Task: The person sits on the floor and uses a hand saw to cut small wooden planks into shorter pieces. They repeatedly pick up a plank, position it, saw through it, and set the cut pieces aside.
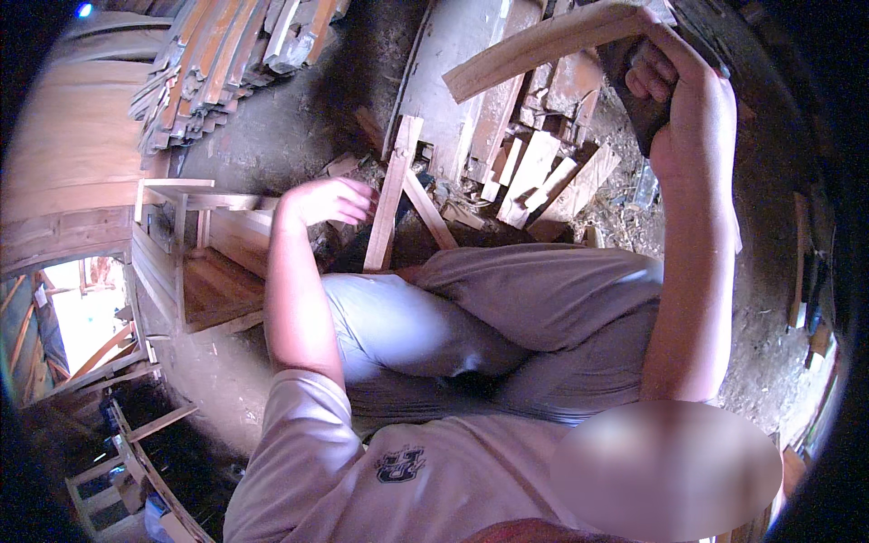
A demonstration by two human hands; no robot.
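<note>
My left hand reaches forward on the left with its fingers loosely stretched and nothing seen in them. Just right of its fingertips a narrow wooden strip stands tilted, crossing a second strip. At the upper right, my right hand is closed near the right end of a short wooden board, with a finger and thumb at that end. The board slants down to the left from my grip. A dark object, whose kind I cannot make out, lies under the curled fingers.
Short wood offcuts lie ahead among shavings. A pile of long slats is stacked at the far left, with a wooden frame-like piece nearer me. A ladder-like wooden frame lies lower left, near a bright opening.
</note>
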